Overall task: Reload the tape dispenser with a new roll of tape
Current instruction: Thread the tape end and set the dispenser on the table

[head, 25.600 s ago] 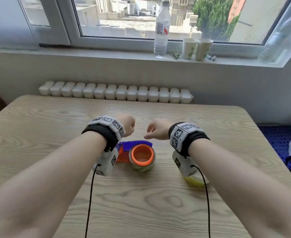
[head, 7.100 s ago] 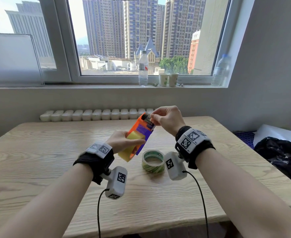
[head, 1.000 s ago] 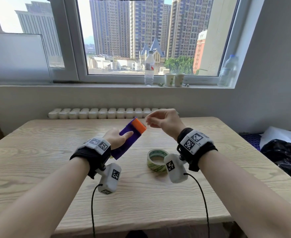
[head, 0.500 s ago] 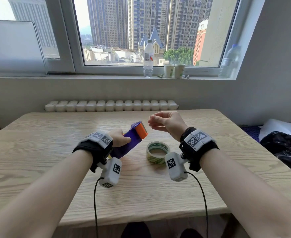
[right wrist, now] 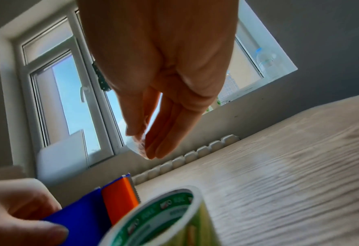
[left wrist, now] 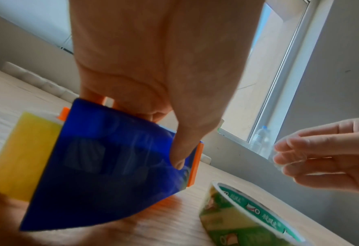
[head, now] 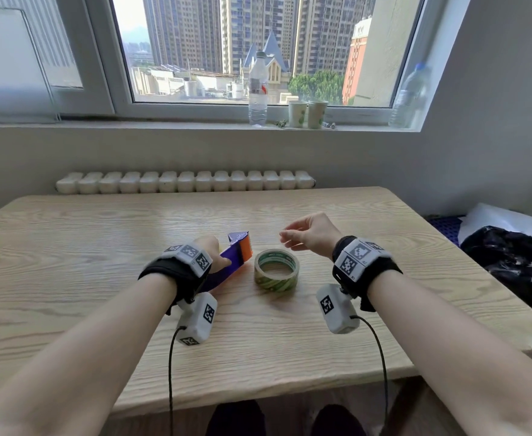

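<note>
Left hand (head: pixel 213 253) grips blue-orange tape dispenser (head: pixel 231 258), low over table (head: pixel 101 247); yellow roll (left wrist: pixel 24 153) seated in dispenser. Right hand (head: pixel 313 234) pinches clear tape scrap (right wrist: pixel 136 145). Green-printed tape roll (head: pixel 276 271) lies right of dispenser. Judgement: reload near complete; set-down remains.

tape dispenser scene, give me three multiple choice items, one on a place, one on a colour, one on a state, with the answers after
1. Where is the loose tape roll?
A. flat on the table, right of the tape dispenser
B. on the windowsill
C. in the right hand

2. What colour is the dispenser's body?
A. green
B. blue-purple with orange trim
C. white

3. What is the left hand doing?
A. resting flat
B. gripping the dispenser
C. lifting the loose roll

Answers: 1 A, the roll lies on the wood beside the dispenser. 2 B, clear in the left wrist view. 3 B, its fingers and thumb wrap the body.
</note>
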Demonstrator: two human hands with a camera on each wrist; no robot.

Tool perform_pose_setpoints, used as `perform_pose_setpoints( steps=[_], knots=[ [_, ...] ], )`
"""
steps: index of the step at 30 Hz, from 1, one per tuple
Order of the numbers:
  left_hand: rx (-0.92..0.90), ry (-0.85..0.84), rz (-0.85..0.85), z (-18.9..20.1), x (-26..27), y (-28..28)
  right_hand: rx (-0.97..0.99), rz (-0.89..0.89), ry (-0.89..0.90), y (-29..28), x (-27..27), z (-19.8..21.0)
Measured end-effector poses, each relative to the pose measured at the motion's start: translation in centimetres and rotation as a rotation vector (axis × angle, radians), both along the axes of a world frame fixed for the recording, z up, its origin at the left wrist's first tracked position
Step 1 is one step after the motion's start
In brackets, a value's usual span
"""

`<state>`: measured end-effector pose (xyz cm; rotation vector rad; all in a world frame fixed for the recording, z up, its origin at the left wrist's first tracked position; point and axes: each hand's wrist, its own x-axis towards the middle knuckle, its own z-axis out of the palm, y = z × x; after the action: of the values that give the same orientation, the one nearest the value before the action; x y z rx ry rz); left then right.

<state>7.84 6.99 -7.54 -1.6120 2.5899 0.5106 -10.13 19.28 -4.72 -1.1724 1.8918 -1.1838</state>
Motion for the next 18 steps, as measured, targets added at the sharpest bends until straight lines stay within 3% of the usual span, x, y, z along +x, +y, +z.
perform_pose_setpoints(
  steps=[9, 18],
  knots=[
    [-0.019, -0.008, -0.051, -0.4, -0.9, -0.1, 0.211, 0.088, 0.633, 1.3, -0.9, -2.5],
    [-0.010, 0.031, -0.046, -0.6, -0.9, 0.1, 0.243, 0.182, 0.782, 1.8, -0.2, -3.5]
  ],
)
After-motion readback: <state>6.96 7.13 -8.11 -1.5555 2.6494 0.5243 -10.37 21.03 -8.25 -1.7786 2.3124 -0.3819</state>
